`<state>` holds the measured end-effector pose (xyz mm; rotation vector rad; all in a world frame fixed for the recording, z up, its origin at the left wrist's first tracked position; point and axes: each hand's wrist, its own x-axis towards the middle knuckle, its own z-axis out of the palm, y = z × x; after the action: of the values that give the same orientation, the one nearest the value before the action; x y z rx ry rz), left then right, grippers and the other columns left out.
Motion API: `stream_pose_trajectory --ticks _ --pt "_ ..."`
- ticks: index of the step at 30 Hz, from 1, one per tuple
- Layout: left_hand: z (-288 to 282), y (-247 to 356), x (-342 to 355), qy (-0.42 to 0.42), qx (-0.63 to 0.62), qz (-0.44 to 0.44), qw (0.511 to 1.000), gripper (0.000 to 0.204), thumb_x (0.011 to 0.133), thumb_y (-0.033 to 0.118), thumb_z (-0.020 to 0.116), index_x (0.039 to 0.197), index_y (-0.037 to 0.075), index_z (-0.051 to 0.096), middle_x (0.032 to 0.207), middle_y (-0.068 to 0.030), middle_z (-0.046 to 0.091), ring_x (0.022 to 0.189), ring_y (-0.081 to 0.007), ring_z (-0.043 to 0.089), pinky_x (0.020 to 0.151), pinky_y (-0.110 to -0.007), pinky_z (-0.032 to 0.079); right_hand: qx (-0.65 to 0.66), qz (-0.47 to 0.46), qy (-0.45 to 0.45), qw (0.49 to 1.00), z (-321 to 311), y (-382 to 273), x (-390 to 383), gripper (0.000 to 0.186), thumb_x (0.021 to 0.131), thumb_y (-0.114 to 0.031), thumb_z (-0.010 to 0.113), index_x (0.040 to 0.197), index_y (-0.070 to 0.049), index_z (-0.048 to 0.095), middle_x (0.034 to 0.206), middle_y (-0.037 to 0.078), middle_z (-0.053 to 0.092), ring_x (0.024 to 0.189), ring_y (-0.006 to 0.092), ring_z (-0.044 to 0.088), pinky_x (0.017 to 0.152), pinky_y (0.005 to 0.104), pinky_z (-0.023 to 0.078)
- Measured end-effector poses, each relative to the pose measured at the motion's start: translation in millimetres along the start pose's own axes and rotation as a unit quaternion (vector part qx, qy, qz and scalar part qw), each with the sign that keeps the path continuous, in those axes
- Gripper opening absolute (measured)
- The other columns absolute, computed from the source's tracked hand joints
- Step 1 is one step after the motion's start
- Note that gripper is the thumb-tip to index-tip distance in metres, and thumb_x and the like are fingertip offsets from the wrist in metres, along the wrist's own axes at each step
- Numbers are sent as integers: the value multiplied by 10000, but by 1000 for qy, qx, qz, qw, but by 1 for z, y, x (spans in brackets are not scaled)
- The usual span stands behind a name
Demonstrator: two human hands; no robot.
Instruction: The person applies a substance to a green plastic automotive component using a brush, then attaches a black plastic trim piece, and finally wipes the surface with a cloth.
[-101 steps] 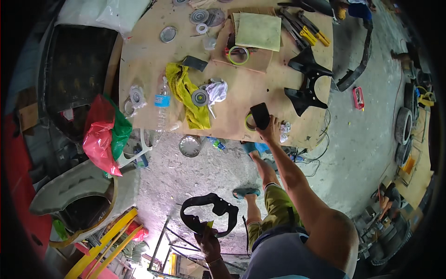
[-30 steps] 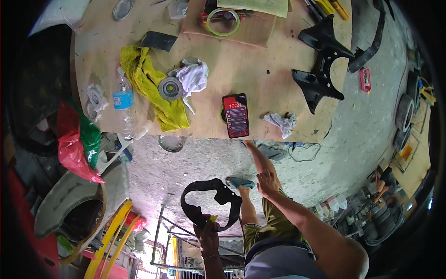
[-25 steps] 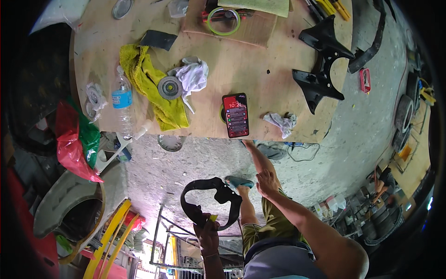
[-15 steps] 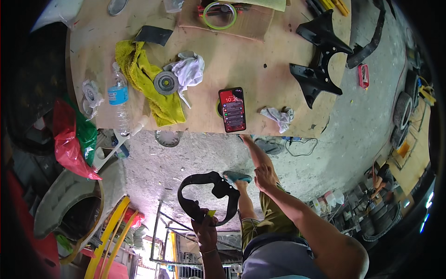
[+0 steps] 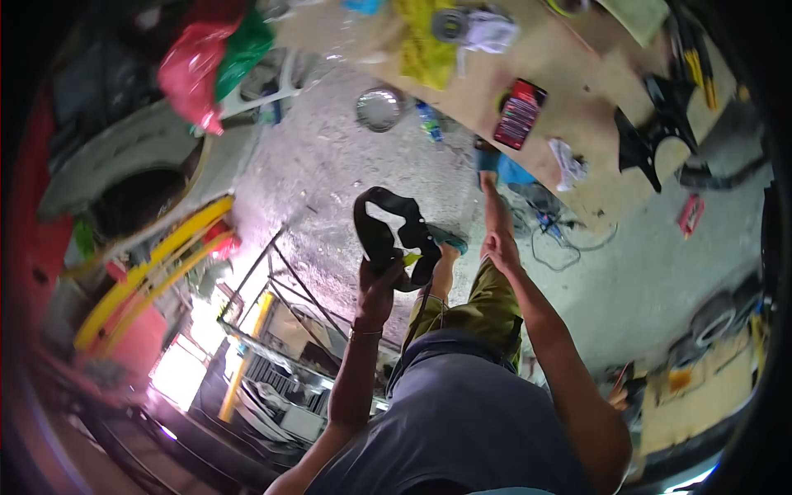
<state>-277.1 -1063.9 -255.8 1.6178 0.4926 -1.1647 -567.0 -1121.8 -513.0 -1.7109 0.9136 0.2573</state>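
Note:
My left hand grips a curved black plastic part with holes and a small yellow piece on it, held above the concrete floor. My right hand hangs empty by my right leg, fingers loosely bent and apart. A phone with a lit red screen lies on a green ring on the wooden table, beside a crumpled white rag. A black winged plastic part sits farther right, and a yellow towel lies farther left.
A red-and-green plastic bag, grey body panel and yellow curved pieces stand left. A metal frame is at lower left. A cable and metal dish lie on the floor. Tyres lie right.
My right hand, on the phone 3.4 seconds ago, has let it go. Since half a second ago the view has swung round, and my left hand with the black part sits higher in view.

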Motion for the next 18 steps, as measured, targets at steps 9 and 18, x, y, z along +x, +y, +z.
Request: stream_pose_trajectory --ticks 9,18 --pt "-94 -3 -121 7 -183 147 972 364 865 59 675 1190 38 513 980 -62 621 710 -141 620 646 -275 515 211 44 -117 969 -65 -178 -38 280 951 -177 584 1159 11 577 1058 118 672 980 180 647 848 301 497" --pt "-257 -90 -285 100 -450 237 855 417 836 67 722 1185 32 495 995 -58 602 747 -156 611 665 -289 497 153 -141 -377 902 74 -467 -159 282 970 -163 544 1205 -7 564 1094 65 637 971 138 604 888 297 464"
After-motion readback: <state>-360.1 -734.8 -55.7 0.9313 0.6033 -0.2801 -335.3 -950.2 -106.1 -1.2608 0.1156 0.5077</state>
